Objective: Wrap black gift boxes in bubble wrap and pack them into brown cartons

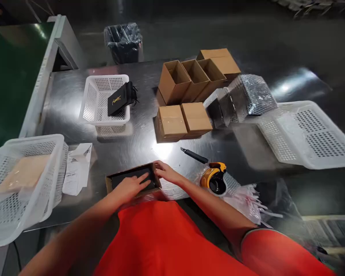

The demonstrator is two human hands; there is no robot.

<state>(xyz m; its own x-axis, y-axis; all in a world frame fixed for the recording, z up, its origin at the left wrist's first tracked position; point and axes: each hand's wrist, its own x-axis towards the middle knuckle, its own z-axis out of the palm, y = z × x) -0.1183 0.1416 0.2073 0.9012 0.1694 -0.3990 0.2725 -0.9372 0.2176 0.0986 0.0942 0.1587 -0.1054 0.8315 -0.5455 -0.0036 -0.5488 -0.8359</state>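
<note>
Close to my body on the metal table lies an open cardboard box point(109, 185), long side towards me, with a flat black item point(119, 178) inside. My left hand point(130, 188) reaches over its near side, fingers stretched out and apart on the black item. At the box's right end, my right hand point(167, 173) has its fingers curled over the end wall, gripping it. To the right of that hand lie a black utility knife point(194, 155) and a yellow and black tape dispenser point(214, 180). What lies under the black item is hidden.
A white basket point(87, 101) with black YSL pouches point(117, 100) stands at back left; another basket point(60, 153) sits left beside papers point(77, 168). Cardboard cartons point(172, 122), bubble-wrapped boxes point(255, 94) and a tilted basket point(313, 165) occupy the right side.
</note>
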